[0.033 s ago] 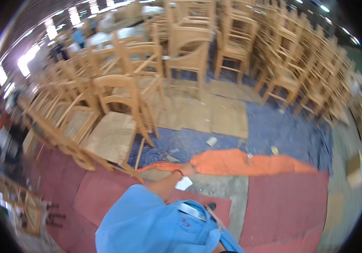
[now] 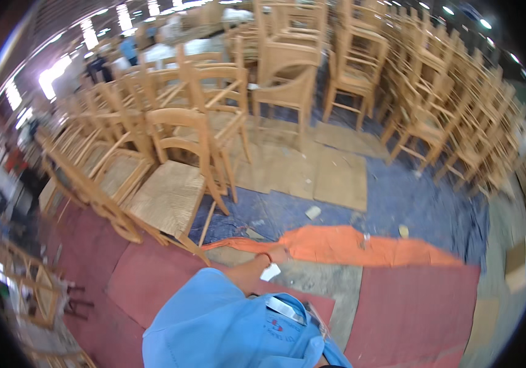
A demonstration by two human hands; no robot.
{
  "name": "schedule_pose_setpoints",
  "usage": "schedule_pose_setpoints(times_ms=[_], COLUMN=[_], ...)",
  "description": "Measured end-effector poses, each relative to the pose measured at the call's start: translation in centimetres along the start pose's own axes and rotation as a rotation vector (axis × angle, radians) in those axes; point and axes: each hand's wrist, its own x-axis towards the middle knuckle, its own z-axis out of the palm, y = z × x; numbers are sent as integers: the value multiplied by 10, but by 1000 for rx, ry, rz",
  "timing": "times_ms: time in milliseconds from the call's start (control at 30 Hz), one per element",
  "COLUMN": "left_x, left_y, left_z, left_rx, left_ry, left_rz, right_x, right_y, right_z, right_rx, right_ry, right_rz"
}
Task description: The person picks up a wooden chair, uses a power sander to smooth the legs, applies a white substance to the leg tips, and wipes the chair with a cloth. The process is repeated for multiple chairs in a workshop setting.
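A workshop floor crowded with stacked wooden chairs (image 2: 180,147). The left hand (image 2: 277,253) is closed on the near-left edge of an orange cloth (image 2: 361,245) spread across the floor; soft, light, best pinched at its hem. The right hand is unseen.

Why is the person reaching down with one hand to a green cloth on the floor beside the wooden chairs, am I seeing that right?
Not quite: the cloth is orange, not green. The head view shows it lying stretched across the floor, with the person's hand at its left end, beside the wooden chairs. Which hand it is cannot be told for sure.
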Motion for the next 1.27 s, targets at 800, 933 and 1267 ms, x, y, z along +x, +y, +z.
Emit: schedule_pose_setpoints(times_ms=[800, 933, 1267], left_x=[581, 694, 787], left_y=[222, 361, 410], left_z=[-9, -39, 55], left_rx=[153, -19, 274], left_ry=[-121, 28, -433], left_rz=[39, 99, -154], right_x=[264, 313, 433], right_y=[-564, -611, -717], right_z=[-332, -402, -675], right_rx=[146, 138, 249], right_ry=[137, 117, 199], right_rz=[-31, -68, -205])
